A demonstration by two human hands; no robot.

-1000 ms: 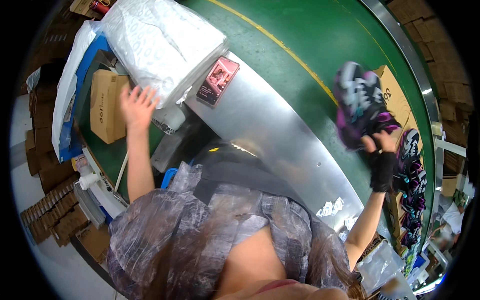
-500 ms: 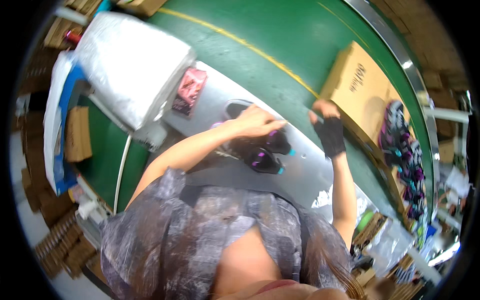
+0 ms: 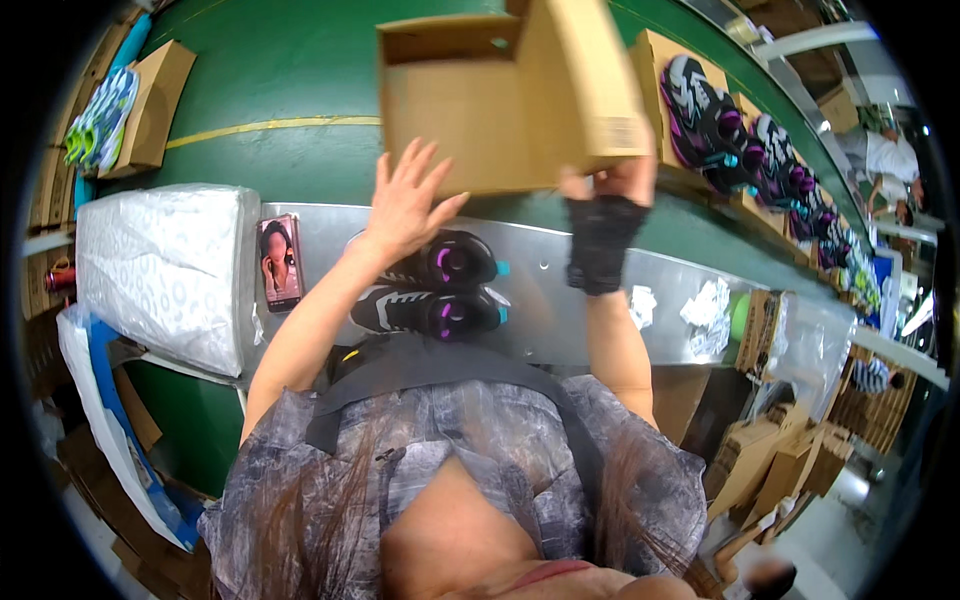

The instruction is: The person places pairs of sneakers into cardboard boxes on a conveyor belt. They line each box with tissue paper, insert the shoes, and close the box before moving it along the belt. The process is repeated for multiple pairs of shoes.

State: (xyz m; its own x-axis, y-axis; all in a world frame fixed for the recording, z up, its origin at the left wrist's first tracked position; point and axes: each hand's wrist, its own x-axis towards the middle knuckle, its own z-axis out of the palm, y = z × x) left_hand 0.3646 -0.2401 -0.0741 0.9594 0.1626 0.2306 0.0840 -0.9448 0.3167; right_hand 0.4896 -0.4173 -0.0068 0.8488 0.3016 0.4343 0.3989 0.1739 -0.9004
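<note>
A brown cardboard shoebox (image 3: 450,125) stands with its lid up on the green surface beyond the metal ledge. My right hand (image 3: 618,190), in a black fingerless glove, grips the lower corner of the raised lid. My left hand (image 3: 405,205) is open, fingers spread, at the box's near left edge; whether it touches the cardboard I cannot tell. Below that hand, a pair of black sneakers (image 3: 430,310) with purple and teal accents lies side by side on the metal ledge (image 3: 540,320). My left wrist partly covers the farther shoe.
Left on the ledge are a plastic-wrapped white stack (image 3: 165,275) and a flat phone-like thing (image 3: 280,262) showing a portrait. Crumpled white paper (image 3: 708,312) lies to the right. More sneakers (image 3: 700,110) rest on boxes at the far right, and a blue-green pair (image 3: 105,115) at the far left.
My left hand has lifted off the sneakers and reached forward to the box. My right hand now holds the lid; the box, closed before, stands open. The view has turned.
</note>
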